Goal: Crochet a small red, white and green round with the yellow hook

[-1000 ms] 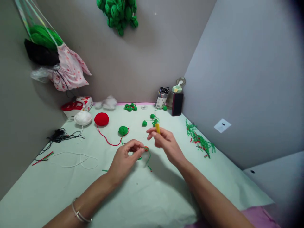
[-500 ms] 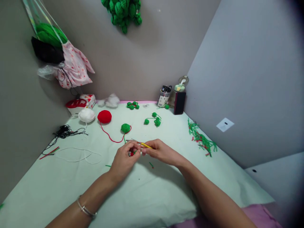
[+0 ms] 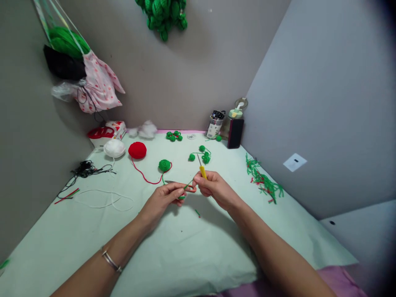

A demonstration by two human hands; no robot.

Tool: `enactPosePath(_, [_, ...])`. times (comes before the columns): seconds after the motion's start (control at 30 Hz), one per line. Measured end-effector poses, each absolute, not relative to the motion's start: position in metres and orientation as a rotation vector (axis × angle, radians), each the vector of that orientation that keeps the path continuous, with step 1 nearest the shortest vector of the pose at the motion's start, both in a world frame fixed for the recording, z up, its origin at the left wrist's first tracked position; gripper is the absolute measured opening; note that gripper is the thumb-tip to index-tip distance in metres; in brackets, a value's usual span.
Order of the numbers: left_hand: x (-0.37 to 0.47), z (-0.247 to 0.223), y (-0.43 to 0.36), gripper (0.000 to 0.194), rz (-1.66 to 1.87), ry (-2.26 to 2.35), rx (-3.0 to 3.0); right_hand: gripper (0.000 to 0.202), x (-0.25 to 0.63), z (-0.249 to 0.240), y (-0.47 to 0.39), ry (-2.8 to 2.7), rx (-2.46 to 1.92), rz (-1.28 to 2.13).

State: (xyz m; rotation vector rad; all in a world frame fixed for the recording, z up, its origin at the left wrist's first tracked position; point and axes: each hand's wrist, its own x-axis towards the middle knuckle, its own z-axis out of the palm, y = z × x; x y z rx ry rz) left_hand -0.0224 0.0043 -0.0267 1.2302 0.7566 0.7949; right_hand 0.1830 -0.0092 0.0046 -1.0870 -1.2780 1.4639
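Observation:
My left hand point(image 3: 163, 201) pinches a small crocheted piece point(image 3: 182, 197), green with a pale edge, largely hidden by the fingers. A green yarn strand point(image 3: 188, 184) runs taut from it to my right hand point(image 3: 213, 186). That hand is closed around a yellow-handled crochet hook point(image 3: 203, 171), its thin metal shaft pointing up and away from the piece. Just behind the left fingers lie scissors point(image 3: 192, 189) with orange handles, partly covered. Beyond them is a green yarn ball point(image 3: 164, 165). A short green yarn scrap point(image 3: 197, 213) rests in front of the hands.
Red point(image 3: 137, 150) and white yarn balls point(image 3: 114, 149) sit back left, near tangled black cord point(image 3: 86, 169). Small green crocheted balls point(image 3: 205, 157) lie behind my hands. Yarn scraps point(image 3: 262, 179) line the right side. A phone point(image 3: 235, 133) leans by a pen tin point(image 3: 215, 125).
My right hand has drawn the hook away from the piece and turned it upright. A green strand now stretches between the hands. The left hand has turned, uncovering the scissors' orange handles.

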Motion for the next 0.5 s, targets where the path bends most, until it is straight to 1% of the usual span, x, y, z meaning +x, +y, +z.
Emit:
enactPosePath(0.17, [-0.0217, -0.0296, 0.0042, 0.031, 0.8, 0.712, 1.137, 0.041, 0.1859, 0.0069, -0.0103, -1.197, -1.062, 1.471])
enactPosePath(0.3, [-0.0214, -0.0297, 0.0052, 0.025, 0.83, 0.698, 1.129, 0.041, 0.1843, 0.004, -0.0098, -1.127, -1.046, 1.494])
enactPosePath(0.5, [-0.0231, -0.0279, 0.0038, 0.025, 0.831, 0.685, 1.112, 0.042, 0.1842, 0.0016, -0.0077, -1.058, -1.033, 1.521])
